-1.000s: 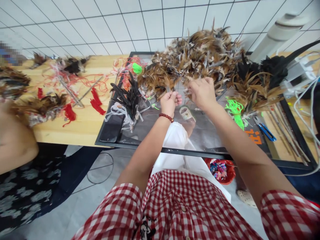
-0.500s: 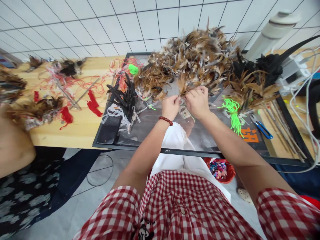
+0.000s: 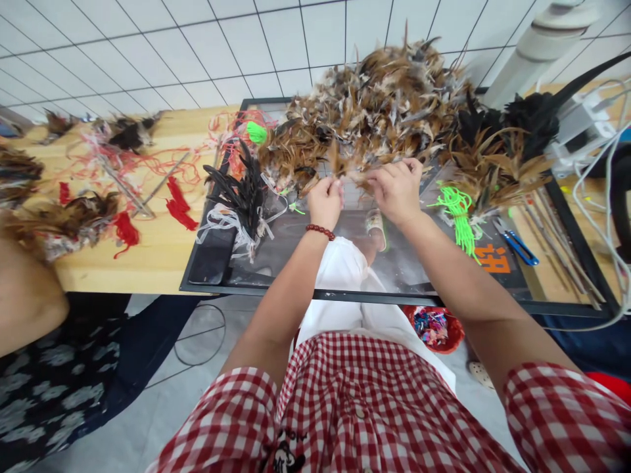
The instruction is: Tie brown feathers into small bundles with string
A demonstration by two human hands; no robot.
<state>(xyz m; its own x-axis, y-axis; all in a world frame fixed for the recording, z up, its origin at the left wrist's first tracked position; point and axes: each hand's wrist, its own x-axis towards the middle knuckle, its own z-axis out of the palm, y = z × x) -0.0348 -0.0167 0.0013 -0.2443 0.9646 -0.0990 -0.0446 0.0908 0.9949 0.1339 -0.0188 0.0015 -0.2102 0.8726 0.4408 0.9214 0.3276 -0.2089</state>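
Note:
My left hand (image 3: pixel 325 202), with a red bead bracelet (image 3: pixel 320 231) on its wrist, pinches a small brown feather (image 3: pixel 336 159) that points up from the fingertips. A short way to the right, my right hand (image 3: pixel 398 190) has its fingers bent together at a blurred brown feather tuft (image 3: pixel 362 177); how it is held is partly hidden. Right behind both hands rises a big heap of brown and grey feathers (image 3: pixel 384 105). Below them lies the glossy dark glass top (image 3: pixel 296 253) with a black frame.
To the left are black feathers (image 3: pixel 241 190), a dark phone (image 3: pixel 211 257) and red yarn (image 3: pixel 178 205). On the right lie green cords (image 3: pixel 458 220), blue-handled snips (image 3: pixel 517 246), thin sticks (image 3: pixel 566 253) and a white bottle (image 3: pixel 532 56). A co-worker's arm (image 3: pixel 27 282) is at far left.
My hands have drawn apart, the left moving left and the right slightly right. A brown feather now stands in the left fingertips. The whole view has shifted a little.

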